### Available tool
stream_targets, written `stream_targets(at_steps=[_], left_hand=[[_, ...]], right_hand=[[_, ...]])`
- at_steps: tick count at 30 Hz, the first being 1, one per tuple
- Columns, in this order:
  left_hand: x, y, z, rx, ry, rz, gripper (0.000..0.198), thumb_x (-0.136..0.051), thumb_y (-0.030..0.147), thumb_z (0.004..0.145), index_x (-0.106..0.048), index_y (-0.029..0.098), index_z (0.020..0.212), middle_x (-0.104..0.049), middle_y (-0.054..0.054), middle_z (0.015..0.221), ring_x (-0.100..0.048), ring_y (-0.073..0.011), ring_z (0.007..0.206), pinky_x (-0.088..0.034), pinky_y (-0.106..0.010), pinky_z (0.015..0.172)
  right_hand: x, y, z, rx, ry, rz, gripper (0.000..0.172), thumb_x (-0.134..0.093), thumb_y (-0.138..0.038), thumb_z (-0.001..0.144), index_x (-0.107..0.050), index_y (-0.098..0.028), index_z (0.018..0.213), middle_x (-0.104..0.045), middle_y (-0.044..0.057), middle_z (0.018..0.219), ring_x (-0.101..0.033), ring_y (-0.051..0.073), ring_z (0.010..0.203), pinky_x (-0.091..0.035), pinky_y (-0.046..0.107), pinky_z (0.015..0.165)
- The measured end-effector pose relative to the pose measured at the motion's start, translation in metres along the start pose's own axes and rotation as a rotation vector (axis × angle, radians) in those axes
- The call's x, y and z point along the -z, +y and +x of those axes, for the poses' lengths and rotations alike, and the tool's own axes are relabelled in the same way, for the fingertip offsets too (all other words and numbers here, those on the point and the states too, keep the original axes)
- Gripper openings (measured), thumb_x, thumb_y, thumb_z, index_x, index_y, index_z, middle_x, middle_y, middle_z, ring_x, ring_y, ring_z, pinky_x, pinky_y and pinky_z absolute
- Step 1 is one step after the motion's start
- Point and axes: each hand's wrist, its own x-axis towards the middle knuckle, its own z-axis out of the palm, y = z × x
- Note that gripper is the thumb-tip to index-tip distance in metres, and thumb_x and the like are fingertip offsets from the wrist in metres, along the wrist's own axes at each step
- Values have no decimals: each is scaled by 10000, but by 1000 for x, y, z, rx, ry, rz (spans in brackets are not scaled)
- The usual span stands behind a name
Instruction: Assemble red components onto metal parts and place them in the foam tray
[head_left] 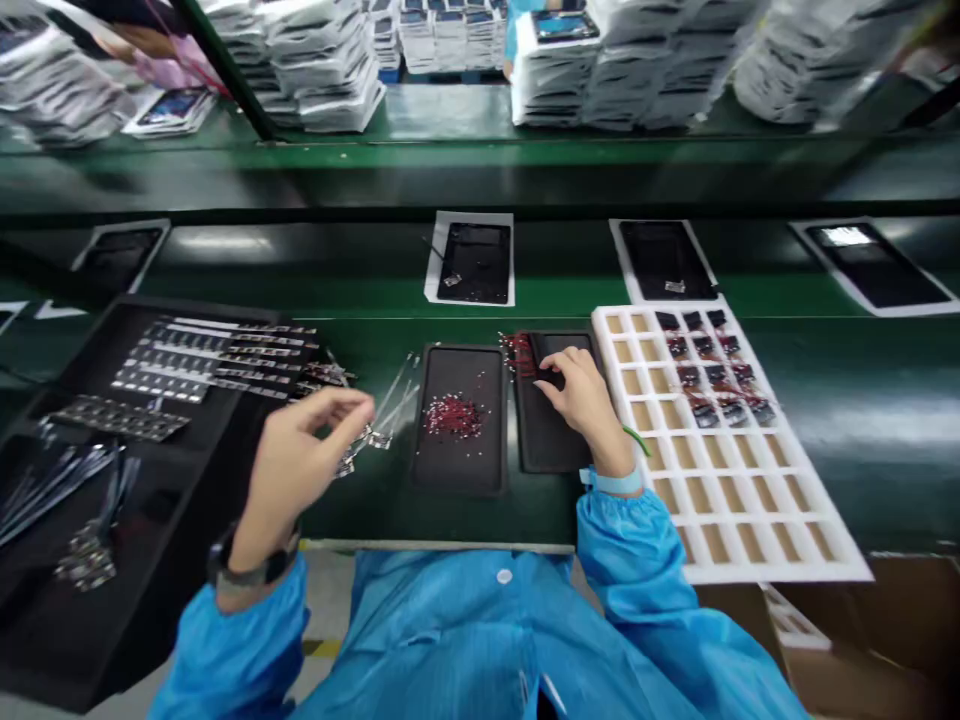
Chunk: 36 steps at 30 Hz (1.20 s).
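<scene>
My left hand is raised near the left black stand, thumb and fingertips brought together; whatever may be between them is too small to make out. Just beyond its fingertips lie thin metallic strips with small ends. Over the right black tray, my right hand curls thumb and index finger close at its upper part. A dark spot shows between those fingers, but I cannot tell whether it is a held part. Red-wired small parts lie at that tray's upper left corner. Beside it, another black tray carries a pile of tiny red-and-black pieces.
A white compartment tray at right holds black parts with red wires in its upper cells. The black stand at left bears metallic strips. Dark panels on white sheets lie along the green line. Wrapped stacks stand on the shelf.
</scene>
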Motion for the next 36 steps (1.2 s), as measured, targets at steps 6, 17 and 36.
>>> stream_targets(at_steps=[6,17,36], left_hand=[[-16,-107,-57,123,121,282,163,-659,330,948,-732,189,981,-739,-61,929,-648,-214,796,-519,-340,791],[-39,-128,-40,19,169,414,310,-677,335,972,-742,188,1237,-653,-140,1163,-591,-332,1079,-512,-470,989],[-52,-86,-11,-46,130,-42,96,-741,302,936,-721,209,951,-746,3,849,-677,-149,733,-500,-261,740]], right_hand=[[-17,16,12,-40,-58,-19,147,-665,-344,949,-658,-206,901,-589,51,754,-572,255,769,-438,385,741],[-9,14,4,-74,115,6,210,-613,-383,959,-715,-205,914,-688,87,864,-603,255,805,-479,401,765],[-2,-36,-13,-549,-455,608,380,-713,-543,868,-677,-174,954,-646,2,574,-575,158,505,-432,262,487]])
